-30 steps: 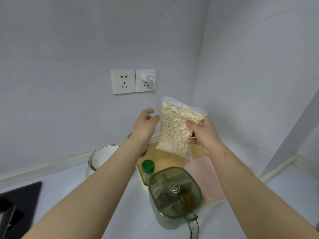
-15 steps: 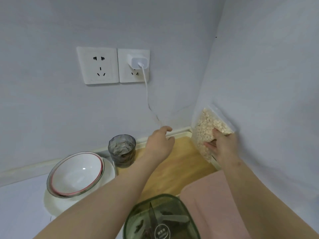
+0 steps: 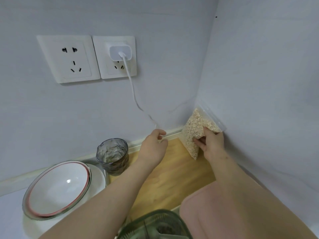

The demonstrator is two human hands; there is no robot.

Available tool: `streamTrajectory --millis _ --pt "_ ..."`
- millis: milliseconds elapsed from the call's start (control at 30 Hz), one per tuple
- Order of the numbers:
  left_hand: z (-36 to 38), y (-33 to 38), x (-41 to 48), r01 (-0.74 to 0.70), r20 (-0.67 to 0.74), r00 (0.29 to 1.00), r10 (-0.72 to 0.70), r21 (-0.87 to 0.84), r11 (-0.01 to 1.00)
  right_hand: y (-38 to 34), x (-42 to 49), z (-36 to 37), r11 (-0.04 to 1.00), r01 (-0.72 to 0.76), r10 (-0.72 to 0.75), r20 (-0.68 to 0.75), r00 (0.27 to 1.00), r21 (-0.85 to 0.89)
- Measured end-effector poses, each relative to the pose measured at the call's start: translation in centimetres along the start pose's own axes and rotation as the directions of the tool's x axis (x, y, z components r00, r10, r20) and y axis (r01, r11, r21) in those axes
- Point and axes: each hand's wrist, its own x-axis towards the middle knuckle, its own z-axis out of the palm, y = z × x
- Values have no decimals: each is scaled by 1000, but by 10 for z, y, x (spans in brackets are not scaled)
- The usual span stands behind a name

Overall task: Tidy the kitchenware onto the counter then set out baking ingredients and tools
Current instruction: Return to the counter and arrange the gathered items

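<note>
Wall corner above board [image 3: 172,173]. Right hand [image 3: 211,144] clamped bag [image 3: 195,126] mid-body; left hand [image 3: 153,145] loosely curled, empty. Bag judged light, floppy: grip below seal.

Left hand [image 3: 153,147], centre of frame: bare, with fingertips blurred. Left forearm [image 3: 110,195]: bare along its whole visible length and running to the lower edge, left of centre. Right hand [image 3: 213,144], right of centre: bare. Right forearm [image 3: 250,195]: bare, and appears broad in the lower right, close to the lens. Right wrist [image 3: 224,156]: a few faint small marks. Finer surface detail is too soft to assess.
</note>
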Motion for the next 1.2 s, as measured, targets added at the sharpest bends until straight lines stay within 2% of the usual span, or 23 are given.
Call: streamTrajectory --millis 133,400,567,733,900,1200 --pt "-2 1 -2 20 -16 1000 -21 -35 999 -2 3 1 998 19 -24 -92 995 -54" --pt "-8 7 -12 48 38 998 -45 -83 995 -6 -2 -5 990 -38 28 -70 997 -137" --pt "-13 12 -18 41 41 998 -37 -110 993 -14 -15 -6 974 -118 91 -141 986 -192" --pt "-26 20 -35 32 22 999 -29 -161 986 -19 -47 -2 969 -74 23 -216 976 -235" --pt "-50 18 -64 46 -12 999 -50 -224 974 -14 -99 18 954 -98 66 -119 991 -283" --pt "-101 13 -130 57 -81 992 -95 -381 923 -16 -216 51 929 61 -9 141 990 -365"
